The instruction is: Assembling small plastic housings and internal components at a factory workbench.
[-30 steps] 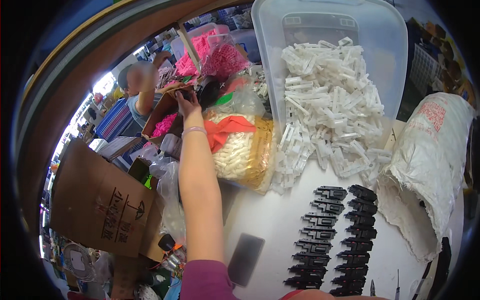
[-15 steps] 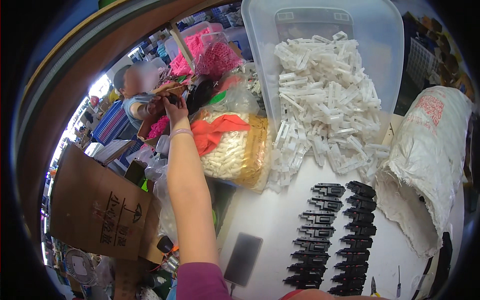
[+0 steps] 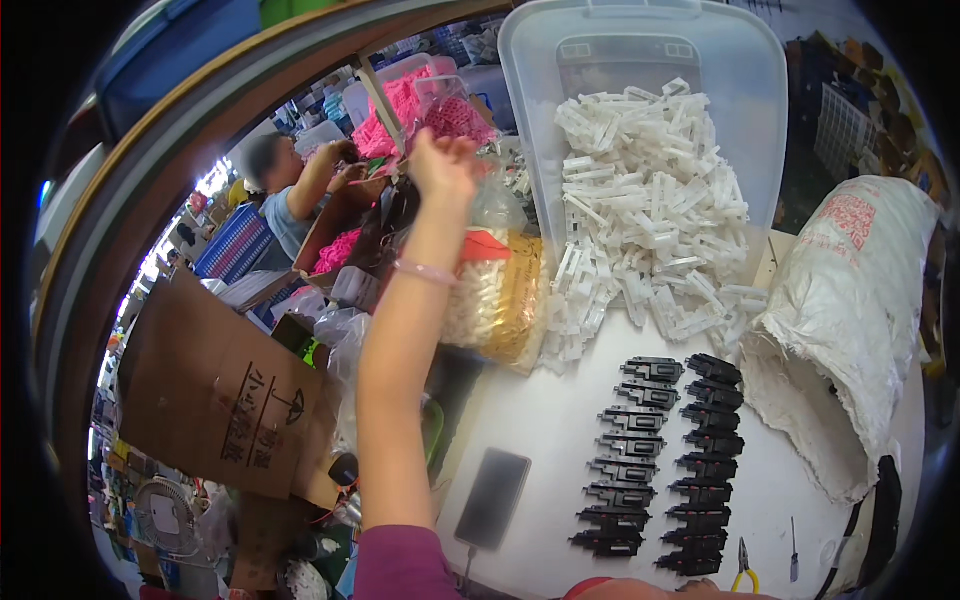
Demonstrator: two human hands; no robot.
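My left hand (image 3: 445, 168) is raised at the end of an outstretched arm, above a clear bag of small white plastic parts (image 3: 492, 300). Its fingers look apart and loosely bent, somewhat blurred, and I see nothing held in them. A red cloth-like piece (image 3: 484, 246) lies on that bag, partly behind my wrist. Beyond the hand are pink parts (image 3: 455, 112) in a clear bag. My right hand is out of the picture. On the white table (image 3: 550, 450) two columns of black plastic housings (image 3: 628, 450) lie neatly lined up.
A translucent bin (image 3: 520, 90) spills white plastic pieces (image 3: 650, 200) onto the table. A white woven sack (image 3: 850, 270) lies at right; a phone (image 3: 493, 497), pliers (image 3: 743, 568) and screwdriver (image 3: 794, 550) lie nearer. A cardboard box (image 3: 215, 390) stands left. A co-worker (image 3: 290, 190) sits beyond.
My left hand has moved right and up, away from the co-worker's hands, and now passes over the white parts bag. The co-worker's hands have drawn apart from mine. The view has shifted slightly.
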